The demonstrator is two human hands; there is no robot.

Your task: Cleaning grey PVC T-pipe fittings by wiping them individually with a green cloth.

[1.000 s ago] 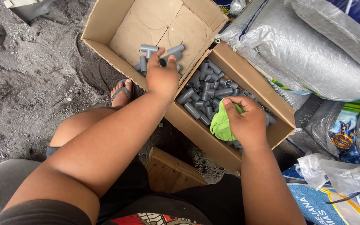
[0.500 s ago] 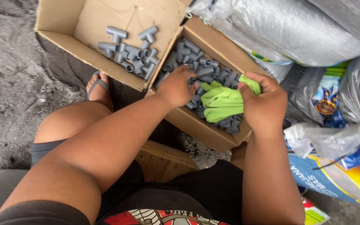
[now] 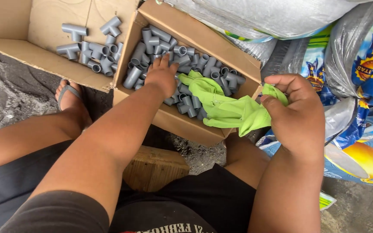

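Both hands [image 3: 162, 77] [image 3: 296, 112] nearer, green cloth [image 3: 225, 108] further unfolded.

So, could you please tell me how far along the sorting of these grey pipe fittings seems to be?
Done: a small batch of T-shaped fittings lies in the flat open box. In hand: the left hand reaches into the pile of fittings in the second box, while the right hand grips a green cloth. Left: that pile looks far larger than the batch, so most apparently remains.
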